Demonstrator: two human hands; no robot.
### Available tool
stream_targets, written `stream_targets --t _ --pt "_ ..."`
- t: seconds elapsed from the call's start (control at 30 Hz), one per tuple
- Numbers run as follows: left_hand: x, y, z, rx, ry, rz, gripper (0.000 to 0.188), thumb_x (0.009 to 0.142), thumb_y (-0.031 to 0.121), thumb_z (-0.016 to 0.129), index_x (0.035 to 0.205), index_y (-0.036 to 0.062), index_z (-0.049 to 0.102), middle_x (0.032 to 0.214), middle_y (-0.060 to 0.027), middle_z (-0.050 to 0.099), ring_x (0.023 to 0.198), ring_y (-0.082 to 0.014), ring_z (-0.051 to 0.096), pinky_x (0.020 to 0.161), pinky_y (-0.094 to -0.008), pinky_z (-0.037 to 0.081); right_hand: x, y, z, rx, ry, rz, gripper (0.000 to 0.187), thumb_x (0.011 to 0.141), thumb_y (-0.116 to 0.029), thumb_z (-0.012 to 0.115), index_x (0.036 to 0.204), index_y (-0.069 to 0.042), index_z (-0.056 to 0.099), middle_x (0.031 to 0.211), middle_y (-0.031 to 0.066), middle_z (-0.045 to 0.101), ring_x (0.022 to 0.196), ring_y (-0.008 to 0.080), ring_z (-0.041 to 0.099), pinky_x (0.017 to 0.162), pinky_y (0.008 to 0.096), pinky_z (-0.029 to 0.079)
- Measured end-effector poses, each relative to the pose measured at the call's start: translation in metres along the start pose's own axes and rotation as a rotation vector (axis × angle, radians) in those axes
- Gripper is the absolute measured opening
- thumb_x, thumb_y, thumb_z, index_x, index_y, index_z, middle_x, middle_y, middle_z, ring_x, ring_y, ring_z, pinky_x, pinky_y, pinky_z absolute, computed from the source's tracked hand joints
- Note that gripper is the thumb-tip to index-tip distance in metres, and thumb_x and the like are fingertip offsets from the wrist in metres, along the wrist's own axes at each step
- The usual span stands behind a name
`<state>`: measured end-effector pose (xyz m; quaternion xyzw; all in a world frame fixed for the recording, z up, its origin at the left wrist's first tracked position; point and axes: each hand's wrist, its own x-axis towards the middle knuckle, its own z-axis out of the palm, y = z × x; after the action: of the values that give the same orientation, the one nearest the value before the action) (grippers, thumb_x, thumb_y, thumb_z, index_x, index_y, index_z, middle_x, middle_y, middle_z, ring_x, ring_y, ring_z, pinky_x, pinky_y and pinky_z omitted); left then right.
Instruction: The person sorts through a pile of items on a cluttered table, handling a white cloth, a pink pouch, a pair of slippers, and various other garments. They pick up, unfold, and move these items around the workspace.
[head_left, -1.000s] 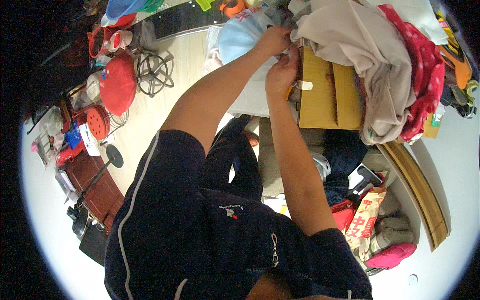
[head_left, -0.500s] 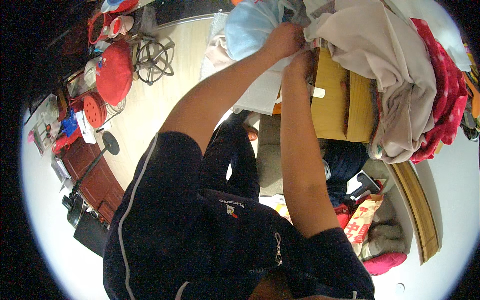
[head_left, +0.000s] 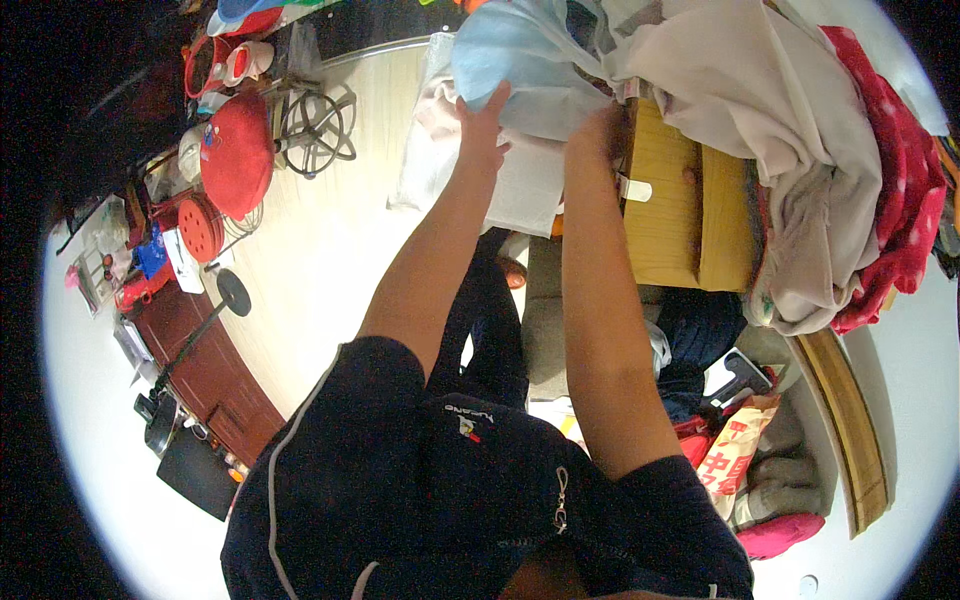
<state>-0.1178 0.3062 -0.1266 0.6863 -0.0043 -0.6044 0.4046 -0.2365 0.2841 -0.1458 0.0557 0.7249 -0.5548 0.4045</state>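
Observation:
My left hand (head_left: 484, 130) rests against a light blue bundle (head_left: 490, 60), fingers apart. Thin, whitish see-through plastic, looking like a bag (head_left: 555, 115), spreads from the bundle toward my right hand (head_left: 594, 138). That hand is curled at the bag's edge beside a yellow wooden cabinet (head_left: 660, 215); its fingertips are in shadow. Below the bundle lies a white, padded-looking sheet or bag (head_left: 525, 185), with pale pink cloth (head_left: 437, 115) at its left side. A beige blanket (head_left: 740, 80) drapes over the cabinet's top and right side.
Red spotted cloth (head_left: 890, 170) hangs right of the blanket. Dark clothing (head_left: 697, 330), a printed paper bag (head_left: 735, 450) and a pink cushion (head_left: 785, 535) lie at lower right, near a curved wooden edge (head_left: 850, 430). A red-seated stool (head_left: 238, 155) stands at left.
My left hand has left the spot near the right hand, moved down and left, and opened against the blue bundle. The see-through plastic is spread wider; my right hand stays about where it was.

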Motion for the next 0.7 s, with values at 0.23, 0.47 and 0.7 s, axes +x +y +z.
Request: stream_targets --t 0.23,0.47,0.7 --pt "0.064 -0.011 0.029 0.04 0.079 0.351 0.046 0.066 0.0 0.056 0.11 0.0104 0.045 0.096 -0.0128 0.05 0.072 -0.0206 0.051 0.054 -0.0314 0.042 0.006 0.007 -0.01 -0.095 0.022 -0.09 0.039 0.087 -0.032 0.042 0.116 -0.006 0.046 0.111 0.0104 0.051 0.1 0.0226 0.051 0.086 0.0321 0.041" --pt "0.132 -0.003 0.074 0.652 -0.016 1.002 0.049 0.068 0.006 0.054 0.116 0.0023 0.044 0.097 -0.0221 0.055 0.088 -0.0308 0.056 0.079 -0.036 0.044 0.002 0.0 -0.008 0.025 -0.034 0.114 0.039 0.085 -0.029 0.046 0.118 -0.008 0.043 0.117 0.009 0.048 0.106 0.0227 0.046 0.088 0.0347 0.038" --pt "0.094 -0.01 0.09 0.896 -0.279 0.486 0.086 0.068 0.026 0.067 0.134 0.0015 0.017 0.117 -0.0255 0.047 0.098 -0.0333 0.054 0.073 -0.0411 0.048 0.021 -0.003 -0.021 0.165 -0.046 0.279 0.042 0.083 -0.026 0.049 0.12 -0.01 0.04 0.123 0.0076 0.044 0.112 0.0229 0.042 0.091 0.0372 0.036"
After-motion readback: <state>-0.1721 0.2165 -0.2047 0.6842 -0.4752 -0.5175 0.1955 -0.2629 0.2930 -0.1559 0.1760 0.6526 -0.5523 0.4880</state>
